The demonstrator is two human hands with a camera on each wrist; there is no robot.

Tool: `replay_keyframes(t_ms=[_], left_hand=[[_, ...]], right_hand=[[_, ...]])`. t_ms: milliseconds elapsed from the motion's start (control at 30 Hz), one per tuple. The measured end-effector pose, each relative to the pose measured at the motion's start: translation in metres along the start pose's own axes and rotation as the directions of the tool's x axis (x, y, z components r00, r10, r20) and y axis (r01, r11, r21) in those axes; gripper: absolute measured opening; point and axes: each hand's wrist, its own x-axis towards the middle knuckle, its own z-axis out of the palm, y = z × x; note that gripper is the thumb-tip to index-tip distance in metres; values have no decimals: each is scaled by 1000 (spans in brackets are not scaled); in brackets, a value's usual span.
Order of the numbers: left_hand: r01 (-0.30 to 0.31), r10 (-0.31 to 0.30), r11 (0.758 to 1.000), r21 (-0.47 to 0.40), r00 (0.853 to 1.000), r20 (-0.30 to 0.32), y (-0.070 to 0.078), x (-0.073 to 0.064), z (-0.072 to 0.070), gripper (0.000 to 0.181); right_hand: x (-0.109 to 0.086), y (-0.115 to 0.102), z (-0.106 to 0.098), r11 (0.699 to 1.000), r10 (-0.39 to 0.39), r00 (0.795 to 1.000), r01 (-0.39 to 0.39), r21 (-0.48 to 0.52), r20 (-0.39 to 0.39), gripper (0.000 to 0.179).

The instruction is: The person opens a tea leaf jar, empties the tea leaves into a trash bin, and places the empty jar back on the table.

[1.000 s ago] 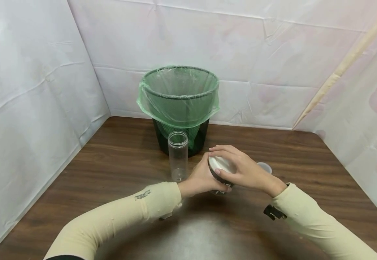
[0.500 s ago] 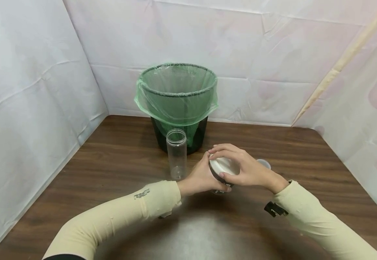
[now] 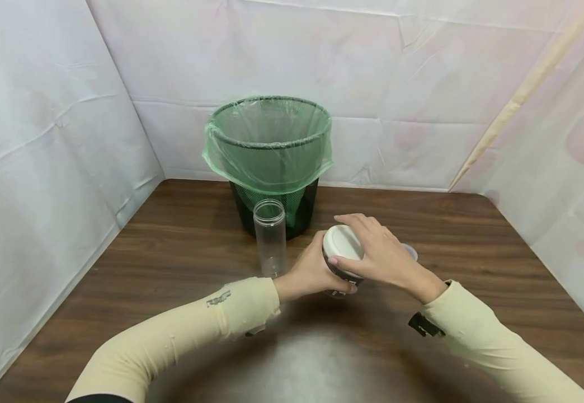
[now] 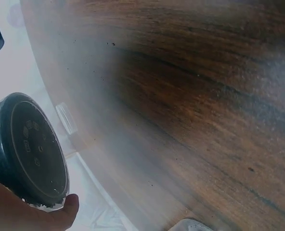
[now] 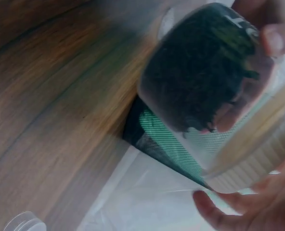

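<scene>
My left hand grips a clear jar with a dark filling and white lettering, held tilted. A white ribbed lid sits at its mouth. My right hand is spread over the lid, thumb tip at the near edge and the long fingers extended past the far edge. In the right wrist view the dark filling shows through the jar's side, and the right fingers lie just beyond the lid's rim. The left wrist view shows the jar's round base, with a left fingertip beside it.
An open, tall clear jar stands left of my hands. Behind it is a black mesh bin lined with a green bag. A small translucent cap lies on the brown wooden table, partly behind my right hand. White sheeting encloses the table.
My right fingers, curled round the lid before, have straightened and spread away from its far edge, uncovering more of its top. The left hand keeps its grip on the jar.
</scene>
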Motion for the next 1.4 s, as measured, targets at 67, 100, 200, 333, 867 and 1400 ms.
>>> replay_keyframes(t_ms=[67, 100, 200, 333, 867, 1400], left_hand=[[-4, 4, 1000, 11, 1000, -5, 0, 0, -1, 97], [-4, 5, 1000, 20, 1000, -9, 1, -1, -1, 97], [-3, 4, 999, 47, 1000, -13, 1, -3, -2, 100], [0, 1, 998, 55, 1000, -9, 0, -5, -5, 102], [8, -10, 995, 95, 1000, 24, -2, -11, -13, 104], [14, -24, 985, 170, 998, 62, -7, -13, -17, 103]], right_hand=[[1, -2, -2, 999, 45, 999, -44, -29, 26, 69], [1, -2, -3, 998, 61, 997, -60, -35, 43, 69], [2, -4, -6, 997, 80, 992, -77, -32, 97, 69], [4, -2, -10, 999, 10, 987, -16, 38, 160, 69], [6, -21, -14, 996, 93, 951, -87, -31, 296, 87], [6, -5, -16, 968, -158, 916, 70, 241, 369, 86]])
